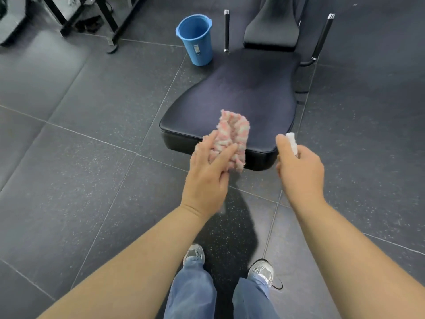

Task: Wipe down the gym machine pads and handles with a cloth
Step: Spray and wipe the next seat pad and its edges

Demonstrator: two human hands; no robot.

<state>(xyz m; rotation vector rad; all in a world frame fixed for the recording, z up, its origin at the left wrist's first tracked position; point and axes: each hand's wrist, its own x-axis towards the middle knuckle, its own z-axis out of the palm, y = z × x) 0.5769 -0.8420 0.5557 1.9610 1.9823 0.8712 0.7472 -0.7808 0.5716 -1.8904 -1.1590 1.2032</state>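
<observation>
The dark seat pad point(236, 93) lies ahead, long axis running from the person toward 12 o'clock with the broad end nearest. It shows no clear wipe marks, so the job looks barely begun, with the back pad point(273, 26) at 1 o'clock and the two handles point(226, 31) flanking it seemingly left to do; a blue bucket point(196, 40) stands at 11 o'clock. The left hand point(207, 171) pinches the pink-and-white cloth point(232, 132) over the pad's near edge, cloth pointing lengthwise toward 12 o'clock, while the right hand point(301, 171) curls round a small white bottle point(292, 141).
</observation>
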